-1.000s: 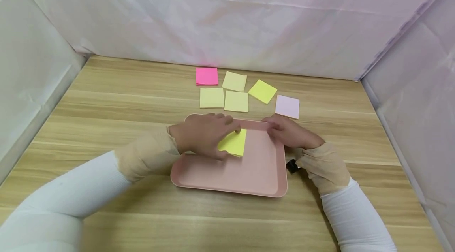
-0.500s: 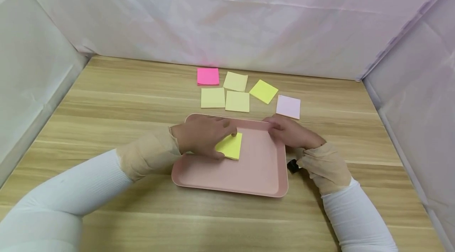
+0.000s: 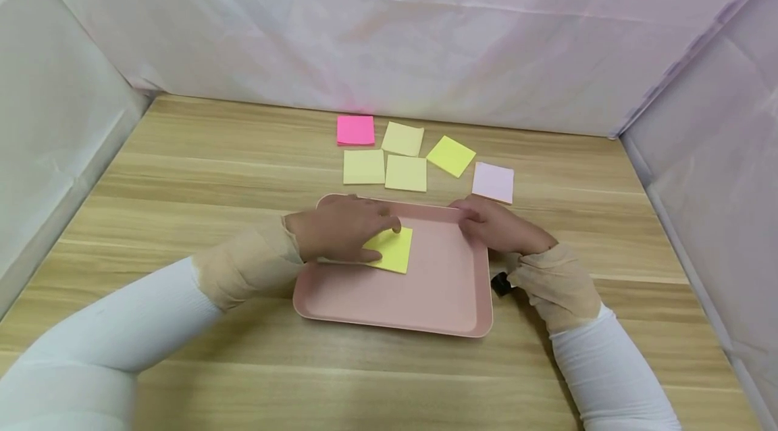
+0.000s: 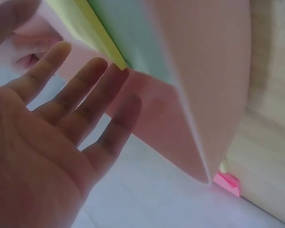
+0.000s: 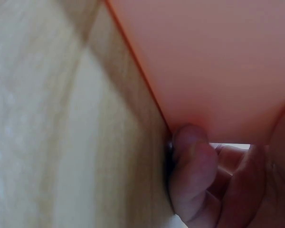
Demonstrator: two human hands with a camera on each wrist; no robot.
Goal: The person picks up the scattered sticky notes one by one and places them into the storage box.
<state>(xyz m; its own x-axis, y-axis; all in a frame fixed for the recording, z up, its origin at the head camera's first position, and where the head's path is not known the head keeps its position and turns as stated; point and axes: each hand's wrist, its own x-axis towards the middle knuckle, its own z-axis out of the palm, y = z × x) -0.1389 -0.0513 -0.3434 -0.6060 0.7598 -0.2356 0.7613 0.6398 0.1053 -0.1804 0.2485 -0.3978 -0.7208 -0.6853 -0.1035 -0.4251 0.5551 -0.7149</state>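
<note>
My left hand (image 3: 340,230) is over the left half of a pink tray (image 3: 419,302), its fingers spread and loosely extended. Beneath its thumb and index finger lies a bright yellow sticky note pad (image 3: 396,254), partly covered by the hand. In the left wrist view, the fingertips are right at the edge of the yellow pad (image 4: 80,26), and a mint-green pad (image 4: 128,35) shows beside it in the tray. With my right hand (image 3: 501,227), I grip the tray's far right corner. The right wrist view shows its curled fingers (image 5: 192,166) against the tray wall (image 5: 209,71).
Behind the tray lie a hot pink pad (image 3: 355,130), several pale yellow pads (image 3: 406,173), another bright yellow pad (image 3: 451,156) and a lilac pad (image 3: 493,182). A small black object (image 3: 502,284) is by the right wrist. White sheets (image 3: 389,39) enclose the wooden table (image 3: 213,167).
The yellow pad has shifted left and slightly nearer in the tray. My left hand has drawn back a little to the left, uncovering more of it. My right hand keeps its hold.
</note>
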